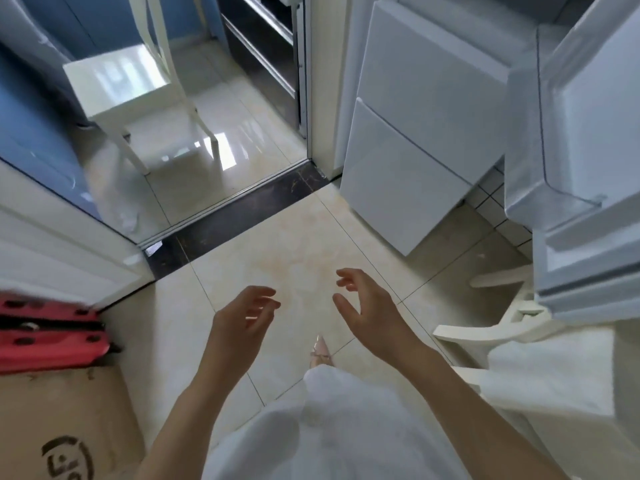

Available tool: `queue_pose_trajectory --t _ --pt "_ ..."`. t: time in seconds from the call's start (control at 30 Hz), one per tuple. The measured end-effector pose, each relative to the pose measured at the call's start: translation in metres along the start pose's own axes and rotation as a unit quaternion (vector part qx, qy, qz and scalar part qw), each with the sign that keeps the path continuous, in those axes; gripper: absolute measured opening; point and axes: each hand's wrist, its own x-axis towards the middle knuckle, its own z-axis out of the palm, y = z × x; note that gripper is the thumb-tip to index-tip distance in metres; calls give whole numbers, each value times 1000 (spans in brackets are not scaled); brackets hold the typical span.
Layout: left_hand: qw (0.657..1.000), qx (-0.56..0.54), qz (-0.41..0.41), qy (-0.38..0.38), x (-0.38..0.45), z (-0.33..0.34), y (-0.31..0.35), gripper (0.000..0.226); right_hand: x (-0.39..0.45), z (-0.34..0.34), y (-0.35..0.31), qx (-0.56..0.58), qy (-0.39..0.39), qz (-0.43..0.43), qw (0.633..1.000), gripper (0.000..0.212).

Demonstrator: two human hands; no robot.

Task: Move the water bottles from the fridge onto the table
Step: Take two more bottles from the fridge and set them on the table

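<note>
Fridge (412, 133): white, at upper right, lower drawer fronts shut. Its upper door (581, 150) stands swung open at far right; the one door bin I can see into shows no contents. I cannot see any water bottles from here; the fridge interior is out of view.

Left hand (242, 317): held out over the floor, palm turned inward, fingers (266, 299) loosely spread and curled, gripping nothing.

Right hand (367, 303): just beside the left, apart from it, fingers (346, 278) relaxed and part-curled, thumb out, also holding nothing.

Floor (294, 244): glossy cream tiles, a dark threshold strip (239, 209) running across the doorway.

White chair (485, 341): at lower right, under the open door.

White stool (121, 84): in the next room, upper left.

Red case (48, 334): at left edge, resting above a cardboard box (62, 427).

Shoe (320, 351): pale pointed toe, between my forearms, above a white garment (329, 427).
</note>
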Motion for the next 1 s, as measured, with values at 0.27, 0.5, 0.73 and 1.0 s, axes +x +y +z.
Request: queue_pose_trajectory --t 0.27,0.5,0.73,1.0 --pt "998 2 30 -54 141 4 57 18 113 -54 -23 12 62 11 998 40" --pt "988 -1 90 -126 289 14 100 22 220 -97 -27 40 176 64 982 39" --pt "963 24 179 -201 454 13 168 27 339 -147 -40 26 283 130 950 41" --pt "917 32 310 -250 582 59 299 38 420 -240 -56 -10 406 146 902 43"
